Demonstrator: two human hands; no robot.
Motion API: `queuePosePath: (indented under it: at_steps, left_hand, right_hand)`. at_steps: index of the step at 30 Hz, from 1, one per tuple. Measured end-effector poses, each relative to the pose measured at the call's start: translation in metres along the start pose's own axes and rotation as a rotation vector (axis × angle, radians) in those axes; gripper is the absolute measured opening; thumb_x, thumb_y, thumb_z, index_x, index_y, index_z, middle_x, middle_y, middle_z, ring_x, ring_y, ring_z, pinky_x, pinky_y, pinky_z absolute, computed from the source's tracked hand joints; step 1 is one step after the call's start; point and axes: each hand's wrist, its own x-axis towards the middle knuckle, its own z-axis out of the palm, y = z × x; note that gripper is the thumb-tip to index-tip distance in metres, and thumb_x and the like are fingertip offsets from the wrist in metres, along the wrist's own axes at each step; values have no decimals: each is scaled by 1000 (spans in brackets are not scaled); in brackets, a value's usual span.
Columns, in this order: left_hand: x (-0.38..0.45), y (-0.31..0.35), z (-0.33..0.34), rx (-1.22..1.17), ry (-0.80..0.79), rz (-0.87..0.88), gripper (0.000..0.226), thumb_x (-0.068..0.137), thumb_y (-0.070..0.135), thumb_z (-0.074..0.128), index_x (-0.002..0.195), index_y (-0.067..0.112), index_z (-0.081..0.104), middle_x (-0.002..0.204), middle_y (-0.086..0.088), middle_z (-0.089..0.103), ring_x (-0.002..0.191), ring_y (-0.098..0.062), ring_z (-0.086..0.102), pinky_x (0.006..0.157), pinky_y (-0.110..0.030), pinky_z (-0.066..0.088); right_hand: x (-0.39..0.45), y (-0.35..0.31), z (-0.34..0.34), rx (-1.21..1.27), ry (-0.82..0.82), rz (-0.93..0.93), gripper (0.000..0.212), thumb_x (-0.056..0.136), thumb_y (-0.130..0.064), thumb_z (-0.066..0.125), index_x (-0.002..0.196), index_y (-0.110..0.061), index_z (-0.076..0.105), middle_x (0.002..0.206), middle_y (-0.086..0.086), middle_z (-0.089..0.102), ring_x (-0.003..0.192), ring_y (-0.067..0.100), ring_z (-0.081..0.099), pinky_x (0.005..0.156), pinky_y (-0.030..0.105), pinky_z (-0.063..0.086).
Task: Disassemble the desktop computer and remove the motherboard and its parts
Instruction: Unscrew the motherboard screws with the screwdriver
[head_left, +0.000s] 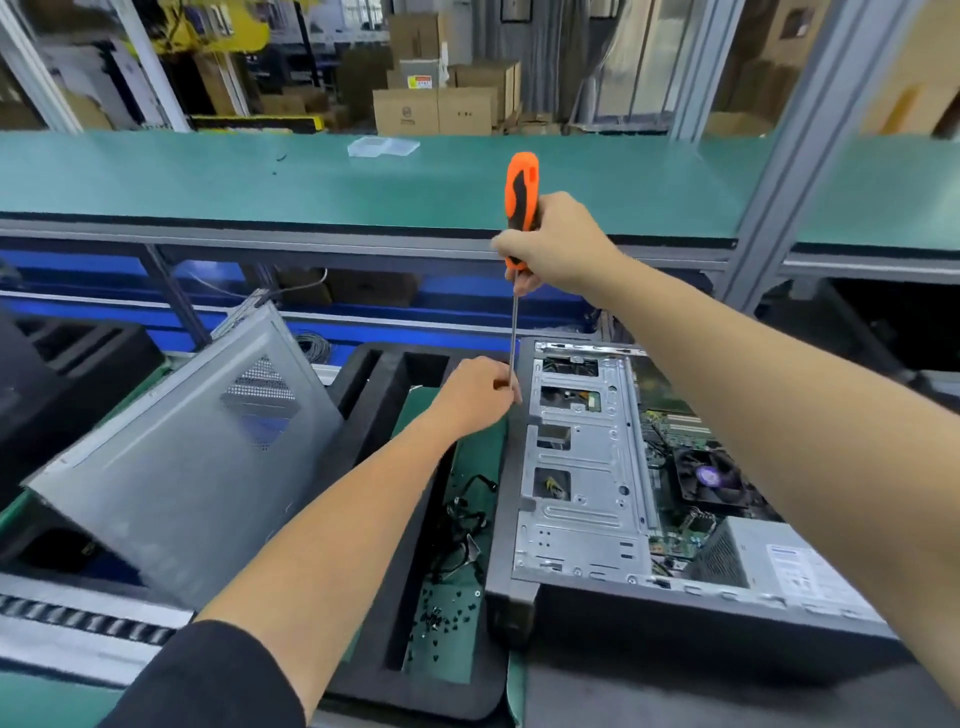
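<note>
An open desktop case (582, 499) lies flat at the right, its grey metal drive cage facing up. Inside it the green motherboard (675, 431) shows, with a black CPU fan (709, 478) and a grey power supply (769, 561). My right hand (561, 244) grips the orange and black handle of a long screwdriver (522, 197), held upright. Its thin shaft runs down to the case's left edge. My left hand (480, 392) pinches the lower end of the shaft there. The tip is hidden behind my fingers.
The removed grey side panel (192, 457) leans tilted at the left. A black foam tray (374, 415) next to the case holds black cables (465, 525) and several loose screws (441, 613). A green shelf (260, 176) with a clear plastic box (382, 146) runs across behind.
</note>
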Motion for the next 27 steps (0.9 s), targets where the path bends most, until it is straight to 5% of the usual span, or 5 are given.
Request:
queuePosePath:
  at_steps: [6,11,15,21,27]
  left_hand:
    - [28,72,16,-21,183,143,29,84,-4,38,66,0,61,73,-14,63,71,-30,57,66,-40,51]
    - [41,132,58,-42,27,265,38,78,-5,39,54,18,56,69,1,62,58,-11,50,60,-28,40]
    - [50,155,101,-72,-76,272,41,78,-7,37,50,18,52,77,-9,65,50,-12,45,52,-24,36]
    - [59,182,155,-82,-242,259,43,76,-10,36,50,13,61,74,0,65,47,-3,47,40,-15,34]
    - [53,187,186,-90,-358,217,48,69,-11,41,46,22,67,56,13,64,45,3,52,45,-8,38]
  right_hand:
    - [-9,5,-83,119,231,-45,20,85,-6,58,70,-9,45,55,9,57,46,23,58,47,28,53]
    - [-26,22,-139,15,244,-60,19,84,-7,56,69,-11,44,62,17,57,39,16,57,41,22,45]
    - [-48,54,-172,-24,207,-11,20,81,-6,58,67,-12,45,62,18,60,41,19,59,43,23,47]
    - [-72,98,-212,-45,73,57,22,81,-5,61,67,-8,46,56,14,61,60,36,69,52,33,57]
    - [-87,125,-220,-59,-114,85,27,80,-4,67,68,-8,44,60,18,59,62,34,71,59,45,61]
